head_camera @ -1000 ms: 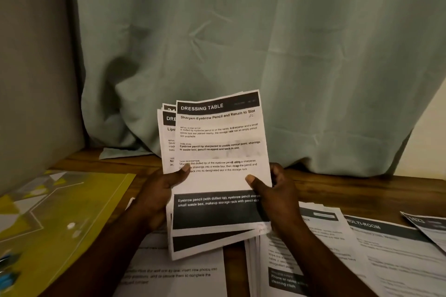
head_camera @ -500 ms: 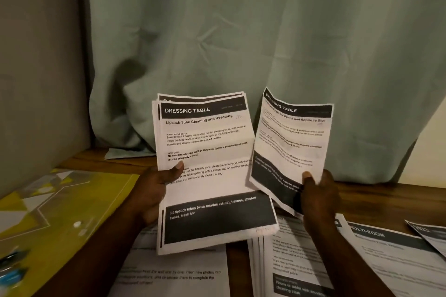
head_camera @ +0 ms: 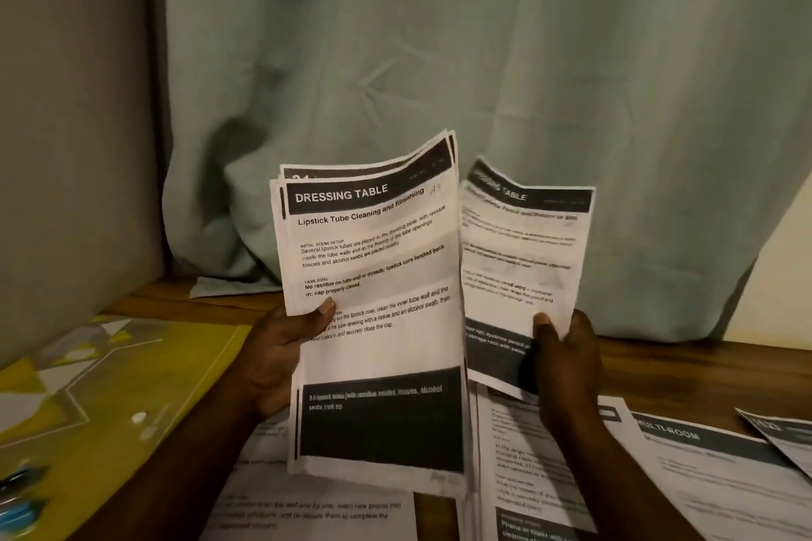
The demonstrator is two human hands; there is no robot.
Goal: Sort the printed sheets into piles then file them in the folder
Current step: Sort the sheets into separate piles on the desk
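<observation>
Sorting step, sheet in transit.

Left hand (head_camera: 281, 360) grips the stack (head_camera: 373, 321): thumb on the face of the top sheet, fingers hidden behind. The stack stands upright over the table (head_camera: 703, 360). Its top header reads DRESSING TABLE, with a lipstick tube title. The upper corners curl to the right.

Right hand (head_camera: 567, 369) pinches one loose sheet (head_camera: 523, 259) near its lower edge, thumb in front. The sheet stands just beside the stack. Its header ends in TABLE; the rest is blurred.

On the table:
- A pile (head_camera: 527, 474) lies directly under my right hand, header covered.
- The MULTI-ROOM pile (head_camera: 712, 466) lies to its right.
- At the far right is another sheet, header unreadable.
- The yellow folder (head_camera: 110, 387) lies flat at left, well apart from both hands. I see nothing filed in it.

Judgement: sorting is partway done and filing has not begun. The step in hand is laying the loose sheet on its matching pile.

Notes for doing it well:
- I cannot tell which pile is the dressing-table one, so I will read its top header before lowering.
- Paper held by one edge will flop. I will land the bottom edge first, then let the sheet fall flat.
- I will square it to the pile before lifting the thumb.
- The piles overlap at their edges, so the sheet could straddle two.
- Firm left thumb pressure should stop the stack fanning.
</observation>
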